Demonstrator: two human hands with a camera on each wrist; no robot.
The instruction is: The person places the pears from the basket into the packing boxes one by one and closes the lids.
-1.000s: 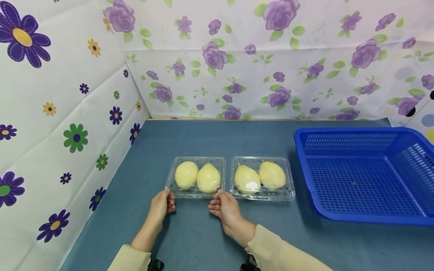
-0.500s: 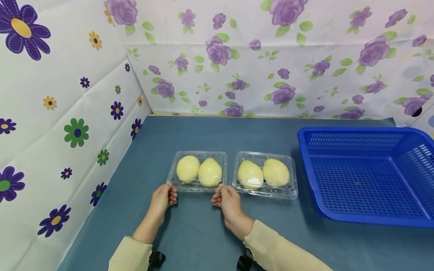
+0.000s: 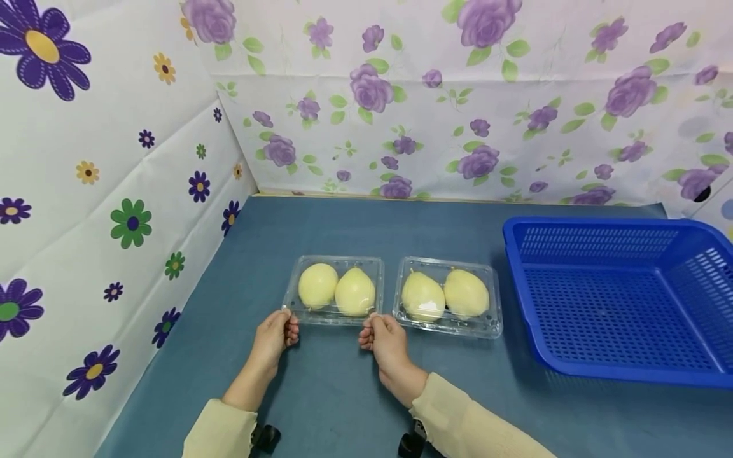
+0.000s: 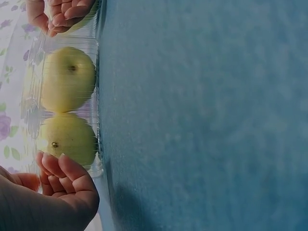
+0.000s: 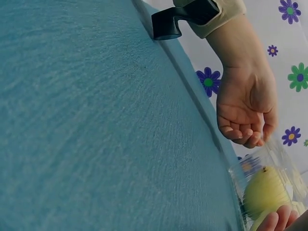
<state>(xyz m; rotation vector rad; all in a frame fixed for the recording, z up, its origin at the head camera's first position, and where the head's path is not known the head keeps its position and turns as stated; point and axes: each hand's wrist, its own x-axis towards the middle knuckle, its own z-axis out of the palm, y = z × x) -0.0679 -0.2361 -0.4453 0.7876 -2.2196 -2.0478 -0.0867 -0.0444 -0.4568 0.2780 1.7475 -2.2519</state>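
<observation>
A clear plastic clamshell box (image 3: 335,319) with two pale yellow pears (image 3: 317,286) lies on the blue-grey tabletop. My left hand (image 3: 273,337) pinches its front left corner between thumb and fingertips. At the front right corner, my right hand (image 3: 389,348) pinches the rim the same way, the other fingers curled in below. The left wrist view shows the box's ridged front wall side-on, with the left hand (image 4: 65,190) at its near end. A second clear box (image 3: 452,328), also holding two pears (image 3: 466,291), sits just right of the first, untouched.
A large blue plastic basket (image 3: 532,318) with a mesh floor stands at the right, beside the second box. Flower-printed sheets form a back wall (image 3: 412,102) and a left wall (image 3: 154,267). Black wrist straps (image 3: 266,439) show at both sleeves.
The head view has tilted slightly, shifting the boxes a little upward in the picture. Both hands keep their places at the left box's front corners.
</observation>
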